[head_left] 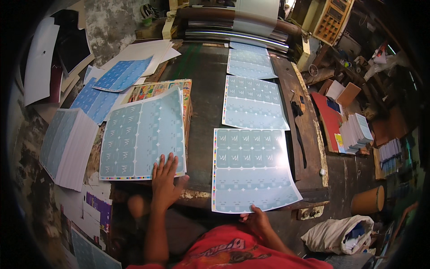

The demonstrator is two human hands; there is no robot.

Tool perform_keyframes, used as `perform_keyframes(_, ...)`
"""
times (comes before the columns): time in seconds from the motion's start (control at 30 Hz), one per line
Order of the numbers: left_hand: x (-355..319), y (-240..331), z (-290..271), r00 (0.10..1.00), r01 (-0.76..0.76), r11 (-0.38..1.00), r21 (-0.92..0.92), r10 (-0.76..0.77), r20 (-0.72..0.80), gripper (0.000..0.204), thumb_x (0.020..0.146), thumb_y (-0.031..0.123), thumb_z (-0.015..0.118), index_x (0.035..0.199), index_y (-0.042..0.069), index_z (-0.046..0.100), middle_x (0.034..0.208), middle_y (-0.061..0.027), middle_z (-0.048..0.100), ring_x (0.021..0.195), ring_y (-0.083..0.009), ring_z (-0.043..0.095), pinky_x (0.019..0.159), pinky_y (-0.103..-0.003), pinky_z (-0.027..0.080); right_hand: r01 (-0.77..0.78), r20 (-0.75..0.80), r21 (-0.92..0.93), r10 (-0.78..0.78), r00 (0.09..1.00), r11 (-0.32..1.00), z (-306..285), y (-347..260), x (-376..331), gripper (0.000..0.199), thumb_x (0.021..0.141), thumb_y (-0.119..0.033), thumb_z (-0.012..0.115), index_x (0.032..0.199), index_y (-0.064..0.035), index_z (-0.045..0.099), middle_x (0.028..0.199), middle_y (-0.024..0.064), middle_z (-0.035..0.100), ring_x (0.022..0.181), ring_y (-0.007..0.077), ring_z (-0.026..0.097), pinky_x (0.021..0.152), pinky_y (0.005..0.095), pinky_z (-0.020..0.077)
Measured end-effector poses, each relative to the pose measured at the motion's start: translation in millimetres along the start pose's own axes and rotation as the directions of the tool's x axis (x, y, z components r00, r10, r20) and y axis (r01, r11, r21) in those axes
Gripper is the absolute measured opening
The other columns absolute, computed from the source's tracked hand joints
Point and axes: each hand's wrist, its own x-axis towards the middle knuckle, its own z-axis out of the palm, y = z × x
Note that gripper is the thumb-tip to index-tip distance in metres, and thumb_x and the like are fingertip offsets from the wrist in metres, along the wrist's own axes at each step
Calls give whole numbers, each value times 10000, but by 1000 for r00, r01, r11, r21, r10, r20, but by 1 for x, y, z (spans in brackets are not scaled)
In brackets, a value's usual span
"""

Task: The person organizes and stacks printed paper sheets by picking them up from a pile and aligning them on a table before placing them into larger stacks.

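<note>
My left hand [165,181] rests with its fingers stretched over the lower right corner of a stack of grey-green printed sheets [143,134]. By its near edge, a glossy printed sheet [251,172] is pinched in my right hand [257,219], thumb on top. That sheet bears a grid of rounded panels and a strip of colour patches down its left side. Beyond it on the dark belt [206,94] lie a second printed sheet [255,103] and a third printed sheet [251,62], in a line leading back to the rollers [237,38].
A thick pile of printed sheets [67,143] stands at the left, with blue printed sheets [123,74] behind. A control panel [332,20] is at the far right. Right of the machine are stacked cards [356,132], a brown bin [368,200] and a white sack [338,235].
</note>
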Motion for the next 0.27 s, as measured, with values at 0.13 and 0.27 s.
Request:
perform_keyframes(0.13, 3, -3, 8, 999, 46, 994, -101, -47, -6, 766, 836, 531, 652, 1391, 34, 475, 1462, -154, 440, 1412, -334, 315, 1166, -475, 159, -30, -7, 57, 31, 1000, 998, 5, -9, 1, 456, 983, -365, 468, 1197, 38, 475, 885, 216, 650, 764, 289, 632, 865, 517, 500)
perform_keyframes(0.27, 46, 30, -32, 988, 152, 827, -542, -112, 105, 751, 833, 492, 689, 1388, 33, 475, 1433, -221, 451, 1403, -325, 338, 1165, -460, 172, -10, 77, 92, 3, 997, 996, -1, -18, 27, 536, 988, -405, 469, 1271, 47, 417, 978, 255, 656, 819, 324, 652, 850, 472, 512)
